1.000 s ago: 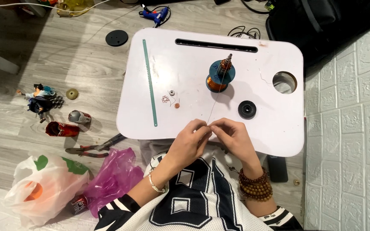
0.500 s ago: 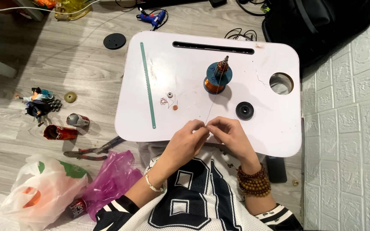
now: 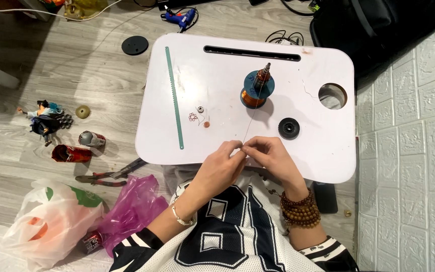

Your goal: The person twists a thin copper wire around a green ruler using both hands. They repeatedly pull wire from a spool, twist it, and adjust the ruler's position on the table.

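At the far left, on the wooden floor, a white plastic bag (image 3: 46, 221) with green and orange patches lies crumpled, and just beside it a crumpled pink plastic bag (image 3: 132, 209). Above them lie a red can (image 3: 71, 153) on its side, a smaller can (image 3: 91, 138) and a small figurine (image 3: 44, 121).

On the white lap table (image 3: 217, 70) a thin green strip (image 3: 173, 98) runs along the left side. The left hand (image 3: 220, 168) and the right hand (image 3: 273, 158) meet at the near edge, fingertips touching, both pinching a thin wire (image 3: 250, 126). The wire runs taut and pale up to a copper-wound spool (image 3: 257, 90) with a blue collar, upright near the table's middle. A black disc (image 3: 289, 128) lies right of the wire.
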